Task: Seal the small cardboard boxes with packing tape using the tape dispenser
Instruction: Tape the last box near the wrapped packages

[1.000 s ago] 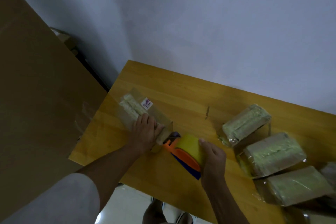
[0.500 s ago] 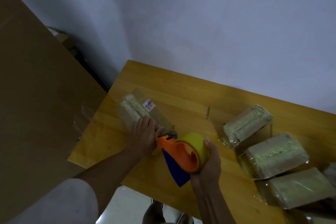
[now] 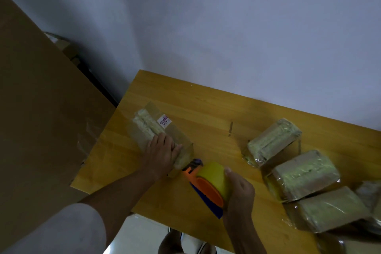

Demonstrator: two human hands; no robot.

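Observation:
A small cardboard box (image 3: 153,125) with a white label and glossy tape lies near the left end of the wooden table (image 3: 206,107). My left hand (image 3: 161,150) presses flat on the box's near end. My right hand (image 3: 238,194) grips the orange and blue tape dispenser (image 3: 206,187) with its yellow tape roll. The dispenser's front edge sits at the box's near end, just right of my left hand.
Three taped boxes (image 3: 274,142), (image 3: 303,173), (image 3: 332,208) lie in a row on the table's right side, with more at the far right edge. A large cardboard sheet (image 3: 41,119) leans at the left. A wall runs behind the table.
The dispenser was tilted up on its side half a second ago; now it is turned back down with its front at the box's near end. My left hand stays on the box.

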